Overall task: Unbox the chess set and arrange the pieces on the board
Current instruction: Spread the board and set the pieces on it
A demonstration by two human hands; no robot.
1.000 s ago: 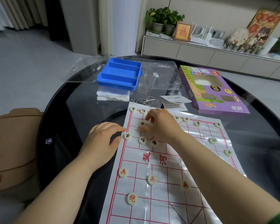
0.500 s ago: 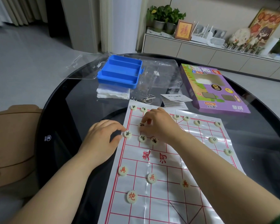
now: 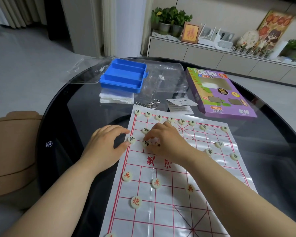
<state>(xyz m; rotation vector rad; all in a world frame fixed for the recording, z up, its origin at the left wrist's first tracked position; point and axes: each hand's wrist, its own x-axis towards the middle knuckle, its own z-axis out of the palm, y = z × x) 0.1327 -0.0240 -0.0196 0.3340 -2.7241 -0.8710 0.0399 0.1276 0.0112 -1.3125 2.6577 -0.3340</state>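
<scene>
A white sheet board [image 3: 176,199] with a red grid lies on the round black glass table [image 3: 61,117]. Cream round pieces with black letters line its far row [image 3: 171,119]; red-lettered pieces [image 3: 156,183] stand nearer me. My left hand [image 3: 104,144] rests at the board's left edge, thumb and forefinger pinching a black-lettered piece [image 3: 131,139]. My right hand [image 3: 167,142] curls over two black-lettered pieces [image 3: 146,143], its fingertips on them; the second piece [image 3: 158,145] is half hidden under the fingers. Another piece [image 3: 145,130] stands just beyond.
Behind the board are a blue compartment tray [image 3: 123,77], white padding [image 3: 116,98], clear plastic bags [image 3: 166,77], a metal ring puzzle [image 3: 149,104], a folded leaflet [image 3: 180,104] and the purple box [image 3: 219,93]. A brown seat [image 3: 10,151] stands left of the table.
My right hand's fingers have come back from the piece farther out to the two pieces on the nearer line. My left hand has stayed at the edge piece.
</scene>
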